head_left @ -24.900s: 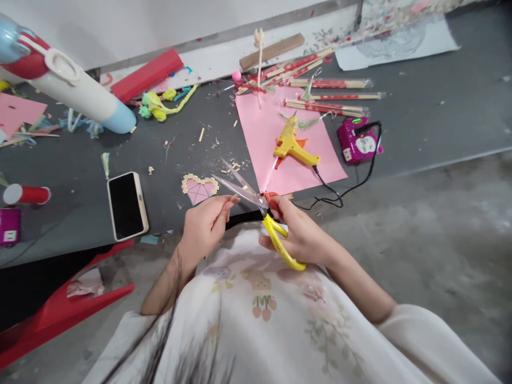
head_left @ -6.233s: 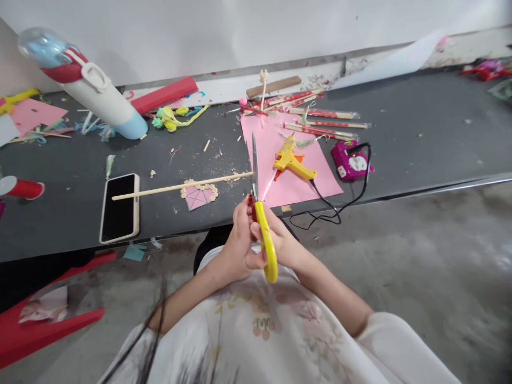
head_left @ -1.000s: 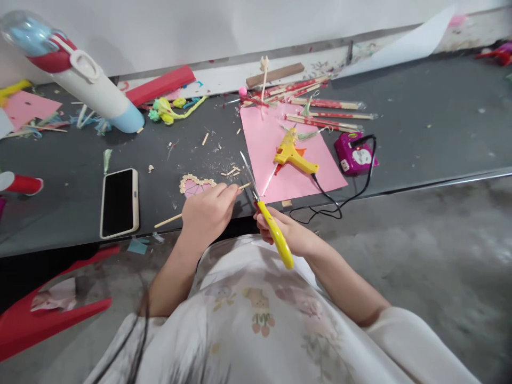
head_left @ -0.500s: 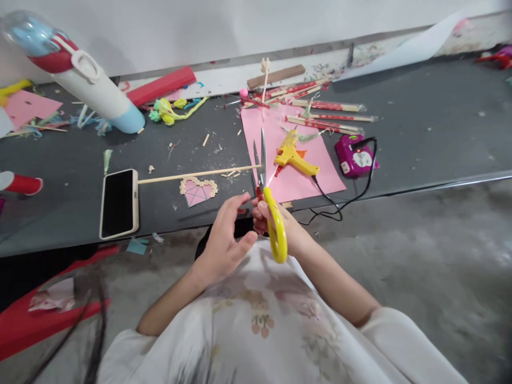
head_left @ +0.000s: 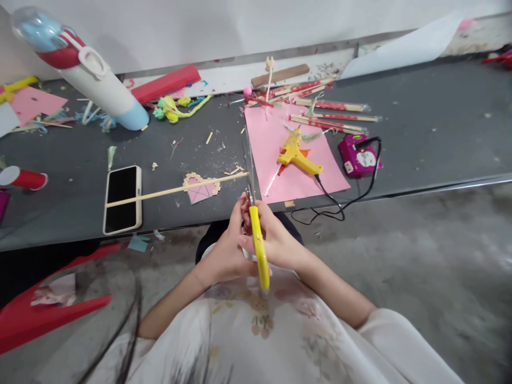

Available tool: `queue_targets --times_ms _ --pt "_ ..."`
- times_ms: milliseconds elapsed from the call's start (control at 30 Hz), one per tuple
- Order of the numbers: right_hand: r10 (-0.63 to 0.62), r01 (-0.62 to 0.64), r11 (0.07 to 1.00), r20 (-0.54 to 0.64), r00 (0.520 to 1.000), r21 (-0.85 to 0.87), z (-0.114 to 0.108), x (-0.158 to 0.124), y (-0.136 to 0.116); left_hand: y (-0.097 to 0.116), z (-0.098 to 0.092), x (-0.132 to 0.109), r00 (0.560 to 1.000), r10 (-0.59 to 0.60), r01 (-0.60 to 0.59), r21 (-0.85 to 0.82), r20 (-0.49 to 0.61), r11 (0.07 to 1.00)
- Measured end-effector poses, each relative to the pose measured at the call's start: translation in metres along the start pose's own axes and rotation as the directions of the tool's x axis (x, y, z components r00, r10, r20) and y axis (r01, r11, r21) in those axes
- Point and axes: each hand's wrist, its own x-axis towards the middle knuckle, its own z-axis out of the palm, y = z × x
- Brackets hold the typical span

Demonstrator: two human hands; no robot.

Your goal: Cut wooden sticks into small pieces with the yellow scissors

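Note:
The yellow-handled scissors (head_left: 260, 250) point away from me, blades over the table edge. My right hand (head_left: 278, 234) is closed round them, its thumb across the handle. My left hand (head_left: 226, 248) presses in from the other side, its fingers by the pivot and its thumb behind the handle. Some fingers of both hands are hidden. A thin wooden stick (head_left: 168, 192) reaches from above the phone (head_left: 122, 218) to the blades; whether the blades grip it I cannot tell. Under the stick lies a pink heart-shaped card (head_left: 199, 193) edged with small wooden pieces.
A yellow glue gun (head_left: 298, 154) lies on pink paper (head_left: 256, 125), its cord running to a purple power box (head_left: 358, 157). Behind are wrapped chopsticks (head_left: 328, 104). At left stand a bottle (head_left: 108, 85) and a red thread spool (head_left: 30, 178). Wood bits litter the dark table (head_left: 420, 128).
My left hand has closed in on the scissors. The scissors have shifted left and toward me, their blades coming together. The stick's left end has swung over the phone.

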Motion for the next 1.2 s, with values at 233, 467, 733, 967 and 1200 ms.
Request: queue_targets --times_ms 233,467,733,967,1200 --pt "0.034 -0.033 0.997 0.023 0.999 -0.069 0.002 -0.004 0.001 0.001 0.006 -0.001 0.998 -0.048 0.054 -0.138 0.049 0.989" --pt "0.086 -0.086 0.989 -0.004 0.996 -0.118 0.0 -0.003 0.006 0.008 0.01 0.004 0.998 -0.056 0.054 -0.152 -0.011 0.987" --pt "0.076 -0.074 0.985 0.009 0.997 -0.159 -0.002 -0.001 0.004 0.002 0.011 0.007 0.999 -0.013 0.01 -0.108 -0.034 0.994" --pt "0.079 -0.075 0.988 0.025 0.997 -0.137 -0.003 -0.001 0.009 0.003 0.011 0.008 0.999 -0.021 0.019 -0.082 -0.031 0.996" --pt "0.071 -0.07 0.991 0.007 0.997 -0.115 -0.003 -0.001 0.01 0.003 0.013 0.007 0.998 -0.027 0.024 -0.074 -0.049 0.997"
